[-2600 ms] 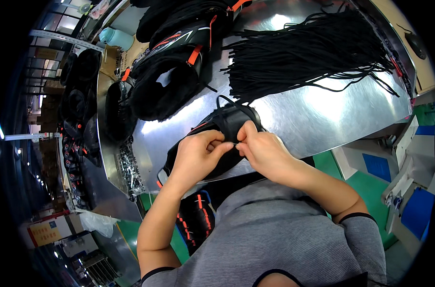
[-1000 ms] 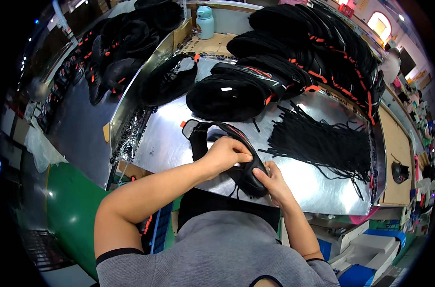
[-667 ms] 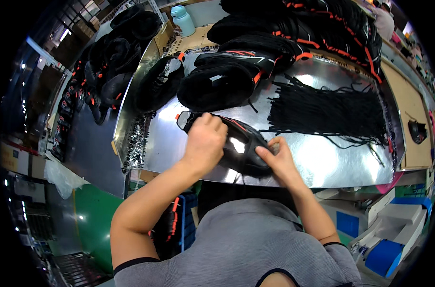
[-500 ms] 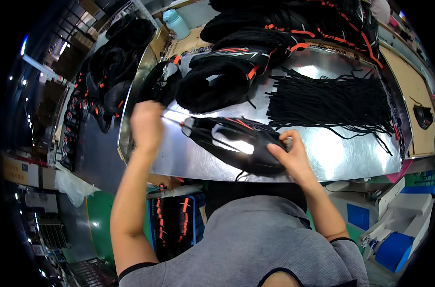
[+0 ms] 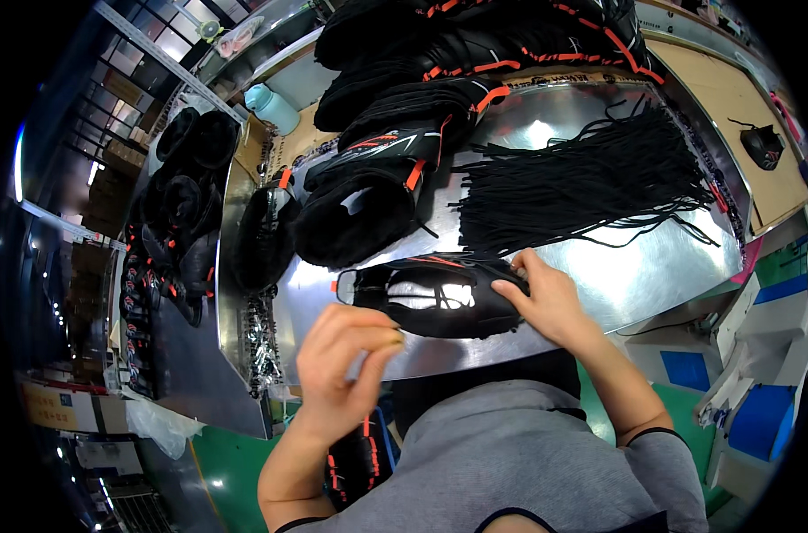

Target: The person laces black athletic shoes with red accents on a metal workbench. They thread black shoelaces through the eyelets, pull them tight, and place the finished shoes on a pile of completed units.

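The shoe (image 5: 482, 298) lies on the table (image 5: 621, 280), long axis left to right, its right end gripped by the nearer right hand (image 5: 550, 300), while the left hand (image 5: 340, 360), fingertips pinched together, around what one cannot tell, hovers by its near left edge.

Blurred characters are showing on the yellow panel (image 5: 48, 407) at lower left, and dark print is running along the strip (image 5: 590, 78) edging the metal table (image 5: 617, 275); neither is reading clearly
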The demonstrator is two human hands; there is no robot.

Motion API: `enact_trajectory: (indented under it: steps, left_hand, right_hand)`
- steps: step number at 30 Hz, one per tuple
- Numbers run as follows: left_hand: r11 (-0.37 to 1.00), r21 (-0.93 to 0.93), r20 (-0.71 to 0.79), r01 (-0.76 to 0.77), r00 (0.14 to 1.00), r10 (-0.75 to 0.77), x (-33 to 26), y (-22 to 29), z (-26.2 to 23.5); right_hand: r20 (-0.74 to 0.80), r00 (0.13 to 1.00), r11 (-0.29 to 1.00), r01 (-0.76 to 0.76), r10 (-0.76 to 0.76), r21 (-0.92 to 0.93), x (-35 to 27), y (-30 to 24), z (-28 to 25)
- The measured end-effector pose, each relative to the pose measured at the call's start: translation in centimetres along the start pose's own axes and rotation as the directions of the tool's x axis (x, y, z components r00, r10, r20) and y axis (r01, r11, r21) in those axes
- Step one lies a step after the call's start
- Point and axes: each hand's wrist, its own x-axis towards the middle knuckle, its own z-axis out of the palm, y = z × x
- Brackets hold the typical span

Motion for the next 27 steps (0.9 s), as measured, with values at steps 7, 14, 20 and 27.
enact_trajectory:
  steps: [7, 14, 20, 27]
  left_hand:
    - [0.713, -0.520, -0.006, 0.471, 0.832, -0.554, 0.0, -6.9, 4.4]
    - [0.500, -0.701, 0.086, 0.509, 0.756, -0.649, -2.1, -8.0, 7.2]
    - [0.437, -0.740, 0.110, 0.511, 0.733, -0.671, -2.6, -8.1, 6.6]
    - [0.531, -0.784, 0.140, 0.321, 0.925, -0.353, -2.8, -4.0, 3.1]
  right_hand:
    - [0.029, 0.996, 0.990, -0.085, 0.082, 0.109, -0.1, -2.9, 0.1]
    - [0.035, 0.993, 0.957, 0.116, -0.111, -0.266, 0.6, -5.9, 3.7]
    - [0.111, 0.987, 0.932, -0.144, 0.112, 0.332, 0.1, -3.0, 3.5]
    - [0.149, 0.958, 0.540, -0.262, 0.244, 0.800, -0.7, -1.6, 2.3]
